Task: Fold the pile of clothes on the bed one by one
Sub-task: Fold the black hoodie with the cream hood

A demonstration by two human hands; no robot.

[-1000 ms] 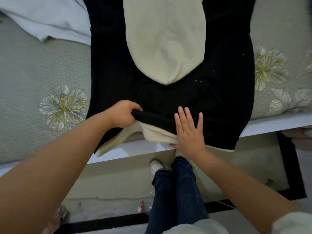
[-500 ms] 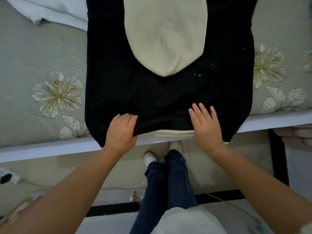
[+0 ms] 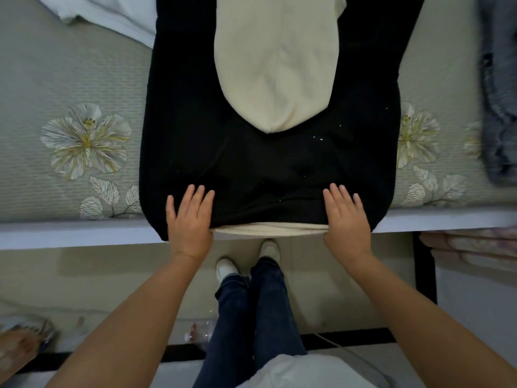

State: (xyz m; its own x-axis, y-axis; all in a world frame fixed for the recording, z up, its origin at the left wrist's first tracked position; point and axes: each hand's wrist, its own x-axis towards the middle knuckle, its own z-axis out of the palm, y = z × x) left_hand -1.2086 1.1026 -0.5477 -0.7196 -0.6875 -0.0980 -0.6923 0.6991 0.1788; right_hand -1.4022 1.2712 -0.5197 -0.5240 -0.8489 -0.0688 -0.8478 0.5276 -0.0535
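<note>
A black hooded garment [image 3: 268, 169] lies flat on the bed, its cream hood [image 3: 275, 68] spread over its middle and a cream lining [image 3: 268, 228] peeking out at the near hem. My left hand [image 3: 190, 219] rests palm down on the hem's left part, fingers spread. My right hand [image 3: 345, 217] lies flat on the hem's right part in the same way. Neither hand grips the cloth. The garment's top runs out of view.
The bed [image 3: 70, 163] has a grey-green cover with flower prints and a white near edge [image 3: 70, 233]. White cloth [image 3: 106, 15] lies at the far left, blue-grey cloth [image 3: 500, 107] at the right. My legs and shoes [image 3: 251, 275] stand on the floor below.
My left hand has let go of the hem it pinched and now lies flat. Both hands slid apart along the hem, smoothing it; the folded-up cream lining is tucked under.
</note>
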